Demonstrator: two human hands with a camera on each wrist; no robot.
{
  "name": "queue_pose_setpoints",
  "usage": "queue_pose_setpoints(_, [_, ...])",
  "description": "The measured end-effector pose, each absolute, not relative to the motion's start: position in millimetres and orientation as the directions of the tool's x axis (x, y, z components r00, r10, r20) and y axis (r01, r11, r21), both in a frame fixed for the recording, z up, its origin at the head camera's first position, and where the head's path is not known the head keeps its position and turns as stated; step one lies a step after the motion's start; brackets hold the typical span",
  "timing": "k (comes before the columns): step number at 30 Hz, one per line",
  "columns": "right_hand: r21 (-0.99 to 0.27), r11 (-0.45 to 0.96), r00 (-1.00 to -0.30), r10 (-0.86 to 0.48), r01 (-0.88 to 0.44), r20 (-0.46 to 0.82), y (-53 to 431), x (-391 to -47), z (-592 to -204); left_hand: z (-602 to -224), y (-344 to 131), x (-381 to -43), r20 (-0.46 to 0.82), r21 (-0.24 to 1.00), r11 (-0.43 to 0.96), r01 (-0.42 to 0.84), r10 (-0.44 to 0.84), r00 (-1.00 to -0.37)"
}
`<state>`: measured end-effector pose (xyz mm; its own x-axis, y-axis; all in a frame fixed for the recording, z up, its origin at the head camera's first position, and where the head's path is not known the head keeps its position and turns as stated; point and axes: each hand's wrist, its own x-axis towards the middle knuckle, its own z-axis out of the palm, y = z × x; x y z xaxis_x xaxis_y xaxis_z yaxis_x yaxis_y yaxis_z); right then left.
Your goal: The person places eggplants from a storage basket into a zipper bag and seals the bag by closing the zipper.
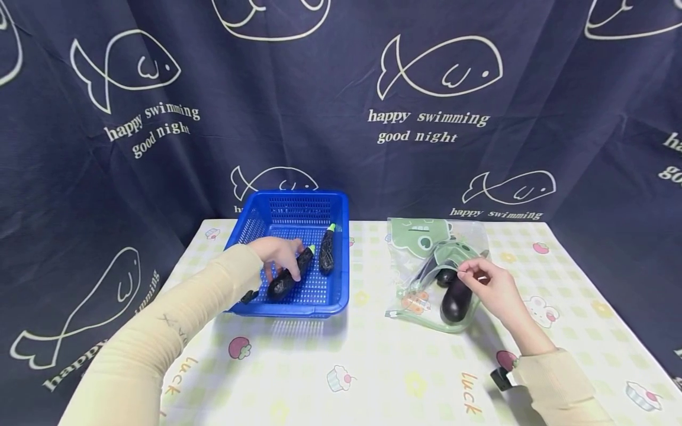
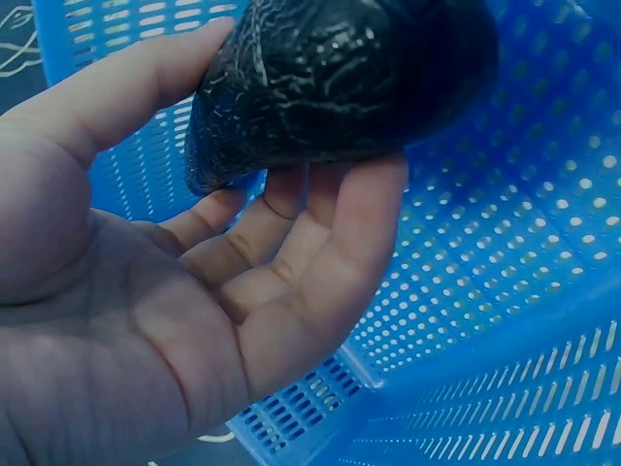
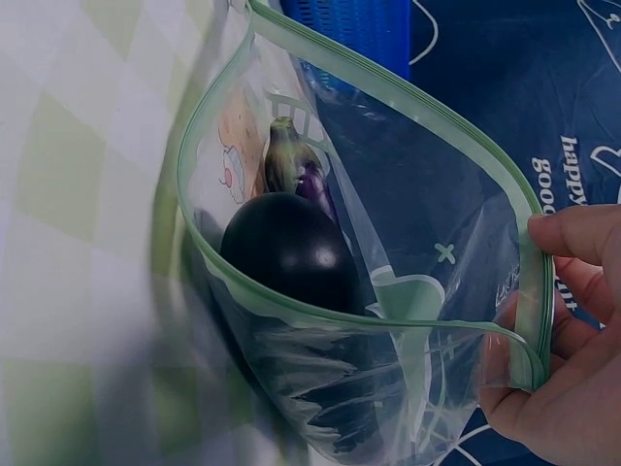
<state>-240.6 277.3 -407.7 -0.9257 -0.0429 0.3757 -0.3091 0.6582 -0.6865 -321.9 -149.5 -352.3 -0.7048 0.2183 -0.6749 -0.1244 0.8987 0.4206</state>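
Observation:
My left hand (image 1: 278,255) reaches into the blue basket (image 1: 345,254) and grips a dark, wrinkled eggplant (image 1: 285,285) with a bright green stem end. In the left wrist view the thumb lies on one side of this eggplant (image 2: 349,83) and the fingers curl under the other. A second wrinkled eggplant (image 1: 327,254) lies along the basket's right side. On the right, my right hand (image 1: 495,291) pinches the green rim of a clear zip bag (image 1: 418,236), whose mouth stands wide. Inside the bag are a smooth, dark eggplant (image 3: 291,252) and a purple one with a greenish stem (image 3: 291,160).
A table with a checked, printed cloth (image 1: 341,378) carries the basket on the left and the bag on the right. Behind it hangs a dark blue curtain (image 1: 341,148) with fish drawings. A small black device (image 1: 501,378) is at the right wrist.

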Motion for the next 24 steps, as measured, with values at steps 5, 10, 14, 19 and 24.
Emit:
queue_pose_setpoints(5, [-0.682, 0.661, -0.925, -0.048, -0.312, 0.377, 277.1, -240.4, -406.2, -348.1, -154.1, -323.1, -0.662, 0.444, 0.887, -0.126, 0.230, -0.714])
queue_pose_setpoints(10, [-0.681, 0.663, -0.926, -0.049, -0.310, 0.374, 276.5, -239.2, -403.6, -344.8, -155.1, -322.3, -0.648, 0.458, 0.880, -0.126, 0.234, -0.725])
queue_pose_setpoints(14, [-0.683, 0.662, -0.927, -0.050, -0.309, 0.371, 275.6, -239.3, -403.0, -343.4, -154.9, -321.3, -0.637, 0.463, 0.879, -0.111, 0.243, -0.732])
queue_pose_setpoints(19, [-0.681, 0.662, -0.926, -0.052, -0.312, 0.375, 275.7, -240.7, -403.3, -342.3, -154.3, -318.9, -0.621, 0.470, 0.878, -0.093, 0.254, -0.742])
queue_pose_setpoints(24, [-0.678, 0.665, -0.925, -0.052, -0.312, 0.375, 275.9, -242.1, -403.3, -337.9, -153.2, -316.1, -0.600, 0.470, 0.880, -0.070, 0.260, -0.757])
